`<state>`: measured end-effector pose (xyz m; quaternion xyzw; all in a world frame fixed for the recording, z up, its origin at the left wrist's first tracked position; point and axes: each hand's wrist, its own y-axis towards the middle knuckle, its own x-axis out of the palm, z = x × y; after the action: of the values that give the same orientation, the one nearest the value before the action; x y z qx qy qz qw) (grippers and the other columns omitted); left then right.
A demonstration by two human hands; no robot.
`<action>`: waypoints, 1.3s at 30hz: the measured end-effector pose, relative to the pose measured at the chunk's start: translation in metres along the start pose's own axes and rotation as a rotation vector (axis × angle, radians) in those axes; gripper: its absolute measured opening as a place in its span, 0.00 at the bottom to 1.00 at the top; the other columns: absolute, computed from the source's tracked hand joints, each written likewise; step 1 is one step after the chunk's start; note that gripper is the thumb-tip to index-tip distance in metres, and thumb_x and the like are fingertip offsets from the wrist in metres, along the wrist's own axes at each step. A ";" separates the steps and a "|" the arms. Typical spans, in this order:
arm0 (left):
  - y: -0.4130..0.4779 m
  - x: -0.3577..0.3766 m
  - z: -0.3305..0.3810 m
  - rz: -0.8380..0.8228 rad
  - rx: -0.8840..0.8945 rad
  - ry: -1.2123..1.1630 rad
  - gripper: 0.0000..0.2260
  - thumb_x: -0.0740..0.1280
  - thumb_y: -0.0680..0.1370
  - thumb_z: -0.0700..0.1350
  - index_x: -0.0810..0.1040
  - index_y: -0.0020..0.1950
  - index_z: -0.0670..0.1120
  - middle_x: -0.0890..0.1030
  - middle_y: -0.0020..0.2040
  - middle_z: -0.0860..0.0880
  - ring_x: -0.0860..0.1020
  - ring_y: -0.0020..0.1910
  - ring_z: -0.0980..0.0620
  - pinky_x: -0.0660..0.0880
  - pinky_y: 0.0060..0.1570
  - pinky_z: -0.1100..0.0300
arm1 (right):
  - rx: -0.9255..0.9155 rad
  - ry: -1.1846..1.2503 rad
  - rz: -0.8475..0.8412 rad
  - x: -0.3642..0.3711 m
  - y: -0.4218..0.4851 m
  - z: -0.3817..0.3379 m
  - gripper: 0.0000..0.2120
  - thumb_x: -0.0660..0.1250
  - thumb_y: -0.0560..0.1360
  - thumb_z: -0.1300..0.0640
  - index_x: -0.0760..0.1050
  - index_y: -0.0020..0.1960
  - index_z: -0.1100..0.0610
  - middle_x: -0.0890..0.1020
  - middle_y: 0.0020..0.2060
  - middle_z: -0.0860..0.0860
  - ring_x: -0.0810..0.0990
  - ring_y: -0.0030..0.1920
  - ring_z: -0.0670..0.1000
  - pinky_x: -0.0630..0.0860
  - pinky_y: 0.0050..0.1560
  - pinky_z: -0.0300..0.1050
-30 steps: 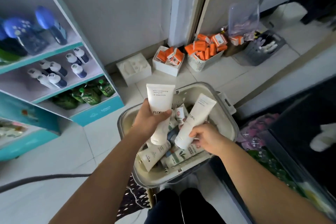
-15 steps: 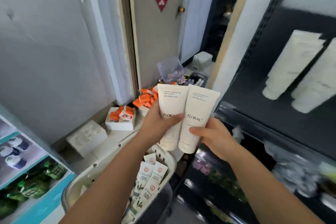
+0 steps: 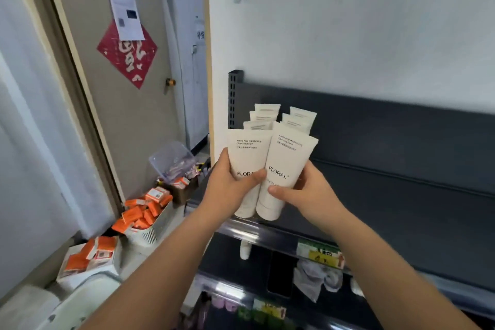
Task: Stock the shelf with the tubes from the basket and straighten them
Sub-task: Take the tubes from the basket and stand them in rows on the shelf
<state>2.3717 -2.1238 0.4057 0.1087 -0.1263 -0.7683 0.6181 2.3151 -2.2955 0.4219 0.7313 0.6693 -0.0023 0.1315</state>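
I hold two white FLORAL tubes side by side, caps down, in front of the dark grey shelf (image 3: 401,169). My left hand (image 3: 227,190) grips the left tube (image 3: 247,153), thumb across its front. My right hand (image 3: 308,193) grips the right tube (image 3: 288,158). Their caps hang just above the shelf's front edge. Behind them, at the shelf's left end, two rows of several like tubes (image 3: 281,118) stand upright. The basket (image 3: 80,300) shows only as a pale rim at the lower left.
The shelf board to the right of the tube rows is bare. A lower shelf (image 3: 316,273) carries price tags and wrapped goods. On the floor at left stand a white crate (image 3: 144,220) and box (image 3: 88,257) of orange packs, beside a door (image 3: 120,88).
Both hands lifted the two tubes out of the basket and up to the shelf. The view swung from the floor to the shelf's left end, where the standing rows now show.
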 end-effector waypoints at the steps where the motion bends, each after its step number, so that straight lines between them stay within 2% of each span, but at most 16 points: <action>1: 0.005 0.008 -0.002 -0.008 0.007 0.007 0.24 0.76 0.70 0.42 0.72 0.63 0.50 0.82 0.58 0.53 0.80 0.57 0.56 0.79 0.54 0.52 | -0.009 -0.003 0.017 -0.009 0.001 0.002 0.30 0.76 0.69 0.66 0.70 0.66 0.51 0.81 0.58 0.45 0.80 0.59 0.44 0.79 0.57 0.46; 4: 0.018 0.026 -0.012 -0.017 0.020 0.060 0.26 0.78 0.69 0.45 0.73 0.64 0.51 0.82 0.59 0.54 0.80 0.58 0.55 0.78 0.56 0.49 | -0.012 -0.008 0.064 -0.023 0.009 0.015 0.32 0.75 0.69 0.67 0.68 0.68 0.49 0.80 0.59 0.43 0.79 0.59 0.42 0.78 0.58 0.45; 9: 0.027 0.032 -0.041 0.084 0.011 0.202 0.24 0.79 0.67 0.48 0.73 0.58 0.60 0.81 0.54 0.61 0.79 0.55 0.63 0.77 0.56 0.54 | 0.020 -0.067 0.105 -0.020 0.022 0.046 0.33 0.74 0.69 0.66 0.68 0.67 0.44 0.79 0.59 0.39 0.76 0.61 0.40 0.75 0.63 0.49; 13: 0.037 0.023 -0.053 0.123 -0.007 0.275 0.29 0.79 0.67 0.52 0.71 0.64 0.54 0.79 0.57 0.61 0.77 0.58 0.60 0.76 0.55 0.55 | 0.056 -0.114 0.116 -0.016 0.028 0.058 0.31 0.72 0.72 0.63 0.65 0.70 0.45 0.78 0.60 0.40 0.76 0.62 0.41 0.74 0.64 0.50; 19: 0.054 0.020 -0.063 0.132 -0.006 0.282 0.29 0.77 0.69 0.50 0.69 0.66 0.52 0.78 0.59 0.59 0.76 0.59 0.59 0.76 0.57 0.52 | 0.097 -0.182 0.140 -0.014 0.039 0.062 0.30 0.68 0.76 0.61 0.61 0.72 0.45 0.76 0.63 0.42 0.74 0.64 0.44 0.72 0.66 0.50; 22: 0.061 0.023 -0.068 0.123 -0.014 0.264 0.27 0.77 0.70 0.49 0.69 0.64 0.55 0.78 0.58 0.61 0.76 0.58 0.62 0.75 0.56 0.56 | 0.104 -0.193 0.151 -0.012 0.044 0.064 0.29 0.67 0.76 0.62 0.61 0.71 0.45 0.76 0.63 0.42 0.73 0.65 0.45 0.72 0.67 0.51; 25: 0.064 0.025 -0.069 0.132 -0.020 0.235 0.22 0.77 0.70 0.48 0.70 0.58 0.56 0.78 0.53 0.64 0.75 0.55 0.65 0.74 0.50 0.62 | 0.108 -0.191 0.163 -0.011 0.049 0.064 0.28 0.67 0.76 0.63 0.61 0.69 0.43 0.75 0.63 0.42 0.73 0.65 0.45 0.72 0.65 0.47; 30: 0.068 0.023 -0.073 0.102 -0.014 0.240 0.22 0.77 0.69 0.48 0.70 0.57 0.55 0.76 0.51 0.66 0.73 0.50 0.71 0.71 0.46 0.67 | 0.127 -0.180 0.176 -0.012 0.053 0.067 0.29 0.70 0.74 0.64 0.63 0.70 0.46 0.76 0.62 0.42 0.73 0.64 0.43 0.72 0.63 0.44; 35: 0.075 0.018 -0.066 0.042 -0.028 0.247 0.24 0.78 0.68 0.48 0.70 0.58 0.55 0.76 0.52 0.65 0.73 0.51 0.70 0.72 0.47 0.67 | 0.156 -0.237 0.149 -0.021 0.056 0.064 0.30 0.74 0.71 0.62 0.66 0.68 0.47 0.77 0.61 0.44 0.76 0.61 0.45 0.75 0.62 0.47; 39: 0.062 0.011 -0.067 -0.003 -0.058 0.304 0.30 0.79 0.66 0.52 0.70 0.64 0.55 0.77 0.59 0.61 0.75 0.59 0.64 0.75 0.57 0.58 | 0.203 -0.290 0.122 -0.027 0.047 0.065 0.32 0.74 0.71 0.59 0.65 0.71 0.53 0.77 0.62 0.48 0.76 0.61 0.47 0.74 0.61 0.45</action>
<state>2.4478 -2.1507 0.3623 0.2060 -0.0090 -0.7471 0.6319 2.3698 -2.3376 0.3731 0.7720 0.5941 -0.1673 0.1519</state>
